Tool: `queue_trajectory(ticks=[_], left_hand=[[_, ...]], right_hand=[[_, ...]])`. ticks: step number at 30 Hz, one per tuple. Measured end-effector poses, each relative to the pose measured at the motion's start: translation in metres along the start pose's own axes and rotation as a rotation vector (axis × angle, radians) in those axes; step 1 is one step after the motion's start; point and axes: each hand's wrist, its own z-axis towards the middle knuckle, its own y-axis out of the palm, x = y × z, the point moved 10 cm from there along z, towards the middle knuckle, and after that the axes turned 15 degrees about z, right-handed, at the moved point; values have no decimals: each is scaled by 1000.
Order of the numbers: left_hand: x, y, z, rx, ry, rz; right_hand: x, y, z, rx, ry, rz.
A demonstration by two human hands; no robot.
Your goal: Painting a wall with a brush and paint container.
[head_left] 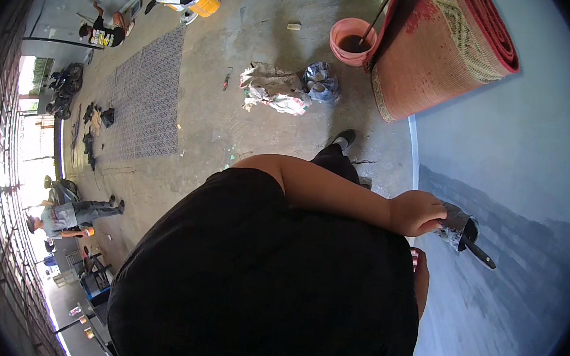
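Your right hand [421, 285] barely shows; I cannot tell its grip. Your left hand [417, 213] clutches 1 smeared grey pot [456, 218] before the blue wall [518, 144]; the black handle [480, 254] at its mouth points lower right, its long axis slanting.

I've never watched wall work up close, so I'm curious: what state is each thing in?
Left hand: closed on grey-smeared item
Black handle: jutting past the item
Right hand: mostly hidden
Pink bucket: open, stick inside
Rug: rolled up
Patterned mat: spread flat
Sack: crumpled
Yellow bucket: open
Wall: patchy, partly darker grey
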Motion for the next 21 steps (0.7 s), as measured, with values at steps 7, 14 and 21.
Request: queue_trajectory(ticks=[7, 14, 21], left_hand=[[-6, 0, -9, 8, -33, 17], [-9, -11, -6, -27, -90, 63], [-8, -22, -1, -13, -67, 59]], right_hand=[[-2, 1, 5, -39, -13, -81], [-23, -2, 3, -12, -56, -114], [-8, -2, 15, -22, -95, -138]])
